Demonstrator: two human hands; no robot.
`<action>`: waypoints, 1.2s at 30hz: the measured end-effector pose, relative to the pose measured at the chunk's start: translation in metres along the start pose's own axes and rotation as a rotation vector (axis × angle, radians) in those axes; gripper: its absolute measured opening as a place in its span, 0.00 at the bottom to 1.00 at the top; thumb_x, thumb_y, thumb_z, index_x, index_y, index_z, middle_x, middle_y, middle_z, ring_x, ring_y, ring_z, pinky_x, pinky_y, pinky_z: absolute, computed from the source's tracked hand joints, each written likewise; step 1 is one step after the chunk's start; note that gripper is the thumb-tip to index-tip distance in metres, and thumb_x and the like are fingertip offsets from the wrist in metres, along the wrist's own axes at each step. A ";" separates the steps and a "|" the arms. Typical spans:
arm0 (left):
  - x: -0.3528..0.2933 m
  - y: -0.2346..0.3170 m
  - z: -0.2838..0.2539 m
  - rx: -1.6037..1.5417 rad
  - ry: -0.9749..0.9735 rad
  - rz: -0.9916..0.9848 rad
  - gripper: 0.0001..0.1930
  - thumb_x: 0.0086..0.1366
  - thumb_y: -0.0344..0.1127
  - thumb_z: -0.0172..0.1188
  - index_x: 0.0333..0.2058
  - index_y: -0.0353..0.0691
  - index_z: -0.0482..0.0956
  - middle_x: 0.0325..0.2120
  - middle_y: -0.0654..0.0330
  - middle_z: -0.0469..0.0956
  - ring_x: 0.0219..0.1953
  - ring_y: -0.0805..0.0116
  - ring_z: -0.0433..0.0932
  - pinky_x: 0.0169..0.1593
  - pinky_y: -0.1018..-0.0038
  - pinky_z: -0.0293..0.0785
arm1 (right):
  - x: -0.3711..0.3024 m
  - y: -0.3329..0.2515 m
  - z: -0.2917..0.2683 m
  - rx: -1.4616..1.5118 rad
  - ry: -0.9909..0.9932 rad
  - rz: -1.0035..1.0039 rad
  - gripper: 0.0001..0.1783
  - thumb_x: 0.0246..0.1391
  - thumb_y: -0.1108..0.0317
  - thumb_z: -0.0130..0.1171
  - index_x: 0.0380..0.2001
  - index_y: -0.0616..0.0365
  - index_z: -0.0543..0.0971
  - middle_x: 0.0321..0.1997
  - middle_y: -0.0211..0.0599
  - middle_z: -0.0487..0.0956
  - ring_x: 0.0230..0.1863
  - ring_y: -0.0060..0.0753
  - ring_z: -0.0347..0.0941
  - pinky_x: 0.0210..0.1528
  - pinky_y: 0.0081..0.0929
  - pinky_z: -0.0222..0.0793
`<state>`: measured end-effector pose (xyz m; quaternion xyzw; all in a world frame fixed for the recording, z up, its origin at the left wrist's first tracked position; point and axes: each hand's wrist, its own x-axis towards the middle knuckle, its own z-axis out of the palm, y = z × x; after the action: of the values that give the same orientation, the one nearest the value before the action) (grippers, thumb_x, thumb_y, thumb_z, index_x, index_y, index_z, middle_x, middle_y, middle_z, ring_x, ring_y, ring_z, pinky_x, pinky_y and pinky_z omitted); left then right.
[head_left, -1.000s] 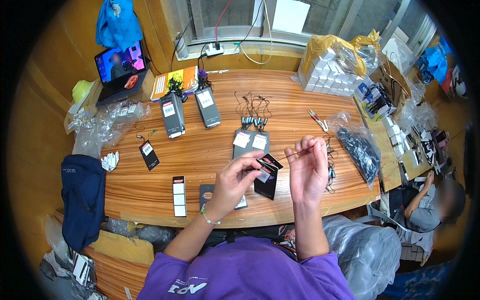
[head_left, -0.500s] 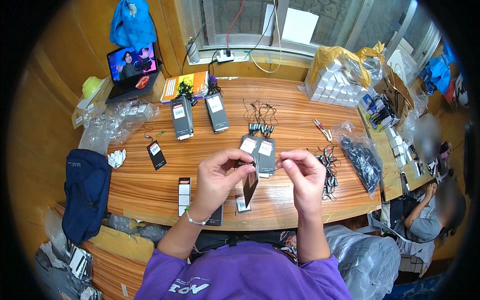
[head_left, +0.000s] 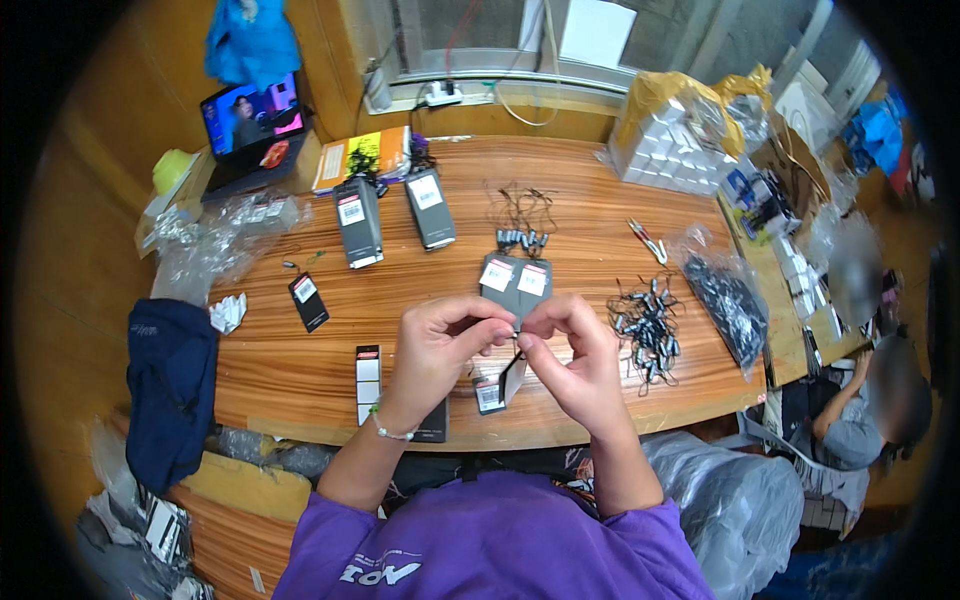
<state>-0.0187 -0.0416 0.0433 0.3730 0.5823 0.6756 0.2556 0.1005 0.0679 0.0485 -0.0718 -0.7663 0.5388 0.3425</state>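
Note:
A dark hang tag (head_left: 512, 378) hangs edge-on below my fingertips, over the near middle of the table. My left hand (head_left: 448, 340) is closed in a pinch at its top end. Meeting it there, my right hand (head_left: 578, 362) pinches what appears to be the tag's thin cord, mostly hidden by the fingers. Just beyond lie grey tags (head_left: 516, 285) with white stickers, their black cords (head_left: 520, 208) spread toward the window. A small stickered tag (head_left: 489, 394) lies beneath the held one. Left of my wrist is a strip of white labels (head_left: 368, 388), beside a dark card (head_left: 433, 424).
Loose black cords (head_left: 648, 325) are heaped on the right, near pliers (head_left: 648, 241) and a bag of black cords (head_left: 728, 305). Two tag stacks (head_left: 360, 225) stand at the back left. A single black tag (head_left: 309, 302) lies left. White boxes (head_left: 670, 150) fill the back right corner.
My right hand has moved left, bringing its fingertips against those of my left hand at the tag's top. The tag hangs slightly lower.

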 end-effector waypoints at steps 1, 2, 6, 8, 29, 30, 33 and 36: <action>0.002 0.000 0.003 0.017 -0.011 -0.019 0.04 0.57 0.26 0.58 0.29 0.32 0.79 0.22 0.62 0.77 0.23 0.80 0.72 0.26 0.85 0.69 | -0.001 -0.003 -0.007 -0.038 0.022 0.008 0.08 0.46 0.78 0.54 0.33 0.62 0.72 0.28 0.35 0.75 0.30 0.24 0.72 0.34 0.22 0.67; 0.003 -0.001 0.005 0.033 -0.029 -0.038 0.04 0.57 0.26 0.58 0.29 0.31 0.79 0.22 0.62 0.76 0.23 0.80 0.72 0.26 0.85 0.69 | -0.002 0.000 -0.007 -0.068 -0.008 0.010 0.10 0.47 0.78 0.54 0.35 0.62 0.71 0.29 0.37 0.74 0.30 0.27 0.73 0.34 0.22 0.68; 0.007 -0.012 0.000 0.112 -0.095 -0.036 0.03 0.57 0.23 0.57 0.29 0.29 0.78 0.23 0.60 0.77 0.22 0.79 0.72 0.25 0.85 0.67 | -0.003 0.008 -0.010 0.012 -0.071 0.028 0.10 0.48 0.79 0.54 0.36 0.62 0.69 0.32 0.36 0.74 0.36 0.26 0.75 0.36 0.23 0.70; 0.006 -0.016 -0.003 0.087 -0.047 -0.062 0.02 0.57 0.22 0.56 0.28 0.29 0.76 0.21 0.60 0.76 0.21 0.78 0.73 0.24 0.85 0.68 | -0.002 0.016 -0.004 0.143 -0.070 0.078 0.11 0.49 0.79 0.54 0.38 0.62 0.69 0.30 0.37 0.75 0.33 0.26 0.75 0.35 0.22 0.70; 0.011 -0.022 0.021 0.184 0.022 0.021 0.06 0.55 0.19 0.55 0.33 0.32 0.72 0.21 0.64 0.72 0.22 0.78 0.70 0.26 0.85 0.65 | -0.006 0.062 -0.024 0.193 -0.220 -0.027 0.12 0.52 0.63 0.56 0.27 0.62 0.73 0.29 0.37 0.72 0.36 0.30 0.68 0.42 0.26 0.63; 0.013 -0.023 0.020 0.283 0.030 0.066 0.07 0.57 0.22 0.56 0.35 0.33 0.72 0.23 0.64 0.71 0.24 0.78 0.69 0.29 0.84 0.65 | -0.006 0.064 -0.021 0.255 -0.258 0.025 0.12 0.52 0.63 0.55 0.27 0.62 0.73 0.27 0.37 0.72 0.32 0.29 0.68 0.39 0.25 0.64; 0.017 -0.033 0.019 0.499 0.067 0.210 0.13 0.60 0.34 0.56 0.41 0.33 0.69 0.30 0.62 0.70 0.33 0.75 0.67 0.39 0.79 0.63 | -0.007 0.064 -0.011 0.667 -0.151 0.261 0.14 0.57 0.61 0.50 0.25 0.61 0.72 0.25 0.29 0.72 0.30 0.21 0.67 0.37 0.22 0.64; 0.007 -0.048 0.020 0.555 0.129 0.367 0.22 0.63 0.46 0.52 0.47 0.34 0.66 0.40 0.57 0.66 0.43 0.67 0.65 0.50 0.72 0.59 | -0.008 0.068 -0.008 0.894 0.026 0.304 0.16 0.60 0.59 0.45 0.24 0.58 0.71 0.26 0.25 0.70 0.34 0.17 0.65 0.39 0.18 0.62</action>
<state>-0.0110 -0.0152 -0.0012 0.4834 0.6821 0.5484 -0.0192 0.0933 0.0981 -0.0132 -0.0352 -0.4356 0.8590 0.2668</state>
